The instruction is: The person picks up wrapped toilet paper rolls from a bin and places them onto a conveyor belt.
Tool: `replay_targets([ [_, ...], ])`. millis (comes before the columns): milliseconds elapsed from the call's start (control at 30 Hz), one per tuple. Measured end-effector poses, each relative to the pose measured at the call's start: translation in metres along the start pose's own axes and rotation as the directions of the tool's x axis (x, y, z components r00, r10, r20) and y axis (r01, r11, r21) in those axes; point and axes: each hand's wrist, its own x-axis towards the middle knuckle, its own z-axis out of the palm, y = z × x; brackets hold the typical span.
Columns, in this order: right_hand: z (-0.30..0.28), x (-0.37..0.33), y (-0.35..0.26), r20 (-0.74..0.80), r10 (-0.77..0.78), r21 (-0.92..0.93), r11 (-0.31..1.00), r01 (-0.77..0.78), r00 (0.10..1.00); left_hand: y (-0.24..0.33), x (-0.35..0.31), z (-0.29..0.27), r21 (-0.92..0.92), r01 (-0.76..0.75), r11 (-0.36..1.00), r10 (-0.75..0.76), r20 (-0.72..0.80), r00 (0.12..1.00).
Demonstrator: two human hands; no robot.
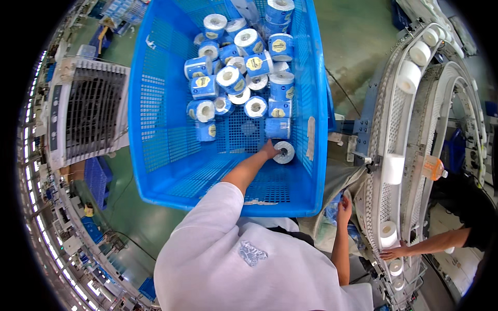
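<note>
RISK: paper roll (284, 153) is sitting in the blue crate (259, 209), near its RH wall, hollow end facing up. L hand (268, 150) is visibly touching the LH edge only; poss. slip or tip-over, likely cause one-sided contact. Wrapped roll (278, 128) is standing just beyond it; a knock from the same hand is looking poss. Rest of the stock, i.e. the loose pile (231, 76), is lying at mixed angles; a bump could be setting rolls tumbling.

FINGERS: L fingers are resting against the roll's side; tips are partly hiding, so gap and full clamp can't be confirmed. R hand (344, 208) is hanging outside the crate, near grey cloth (338, 175) and blue wrapping (332, 211); its fingers are appearing partly bent, grip n/k. Co-worker's hand (397, 253) is touching the conveyor (395, 124), apart from both.
</note>
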Motion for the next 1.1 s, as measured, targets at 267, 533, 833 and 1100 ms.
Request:
replay_targets([
  [267, -0.025, -0.041, -0.089, -0.21, -0.08, 0.285, 0.948, 0.139, 0.974, 0.003, -0.008, -0.048, -0.348, 0.2, 0.916, -0.007, 0.485, 0.875],
  [533, 0.03, -0.085, -0.353, 0.067, -0.668, 0.122, 0.742, 0.659, 0.741, 0.075, -0.164, -0.233, -0.688, 0.019, 0.726, 0.362, 0.405, 0.84],
  [833, 0.115, -0.139, -0.446, 0.193, -0.896, -0.193, 0.364, 0.911, 0.399, 0.138, -0.304, -0.245, -0.723, -0.557, 0.409, 0.504, -0.33, 0.798],
  [1100, 0.099, -0.086, -0.465, 0.107, -0.895, 0.013, 0.438, 0.899, 0.434, 0.146, -0.35, -0.24, -0.282, -0.749, 0.599, 0.473, -0.631, 0.616],
])
